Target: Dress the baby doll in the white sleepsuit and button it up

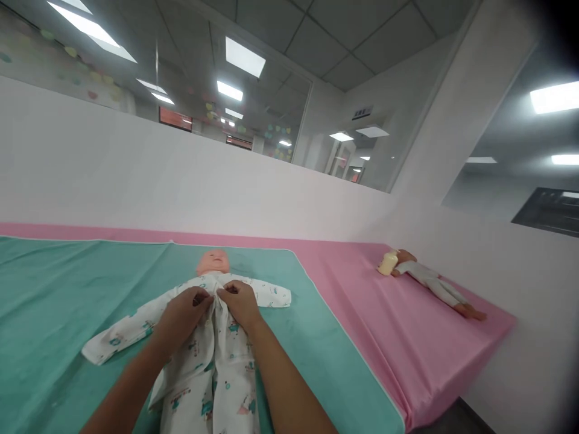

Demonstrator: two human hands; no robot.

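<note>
A baby doll (214,261) lies on its back, dressed in a white printed baby romper (233,361) with long sleeves spread to both sides. Its front opening runs down the middle. At the upper chest, my left hand (187,310) pinches the left edge of that opening, thumb and fingers together. Close beside it, my right hand (239,301) pinches the facing edge. The fingertips of both hands nearly meet just below the doll's neck. Any fastener between them is too small to make out.
Beneath the doll is a green mat (316,361) over a pink padded surface (362,307). To the right, a second doll (429,278) in pale clothes lies beside a cream bottle (388,264). A white wall (181,187) with windows above it stands behind.
</note>
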